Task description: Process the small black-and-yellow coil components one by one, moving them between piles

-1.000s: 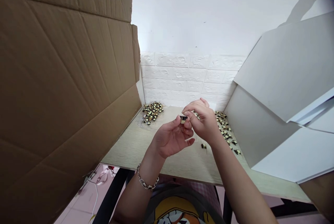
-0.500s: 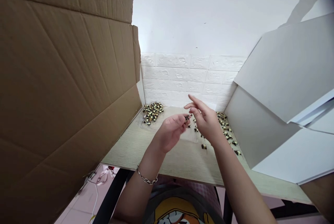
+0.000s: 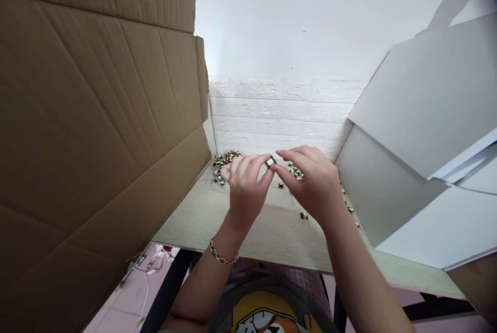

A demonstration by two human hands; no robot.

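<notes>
Yellow-and-black component (image 3: 271, 162) held up above the tabletop (image 3: 279, 244)

Both hands meet around the component, palms turned down. The left hand (image 3: 246, 188) grips it between thumb and forefinger. The right hand (image 3: 312, 183) has its thumb tip at the lower right corner and its forefinger near the upper right edge, where short dark pins show; I cannot tell whether it is pinching too. A silver chain bracelet (image 3: 222, 259) circles the left wrist.

Below the hands, one loose component (image 3: 304, 216) lies near the right forearm, and a second piece (image 3: 281, 185) lies farther back, between the hands. More sit in a cluster (image 3: 295, 171) partly hidden by the right hand. A heaped pile (image 3: 229, 156) shows behind the left hand, and scattered pieces (image 3: 350, 210) line the tabletop to the right of the right forearm.

A tall cardboard sheet (image 3: 97, 115) stands on the left, white panels (image 3: 435, 95) on the right. Behind is a white brick-patterned wall (image 3: 267, 110).
</notes>
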